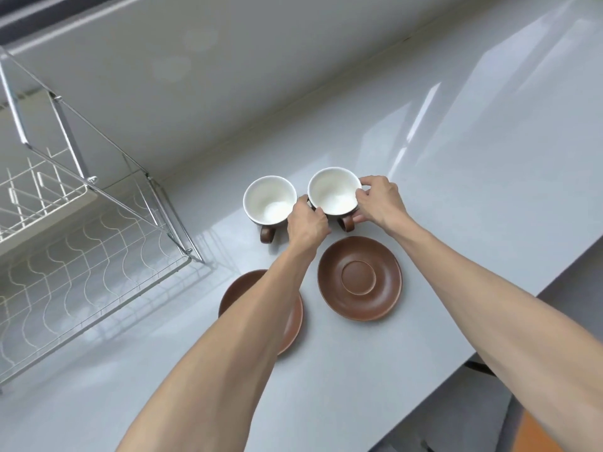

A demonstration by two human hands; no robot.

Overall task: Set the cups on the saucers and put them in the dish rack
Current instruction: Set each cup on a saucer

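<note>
Glossy grey table is carrying everything: both hands, left hand and right hand, are clamping fingers around the right brown white-lined ceramic cup (handle toward the person); empty round brown saucer is sitting just nearer, directly below.

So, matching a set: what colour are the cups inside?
White inside the cups, brown outside; head view.

Bare counter lies open right of the cups — plenty of room. Left, the wire dish rack and its slanted frame crowd the way; two saucers sit nearest.
</note>
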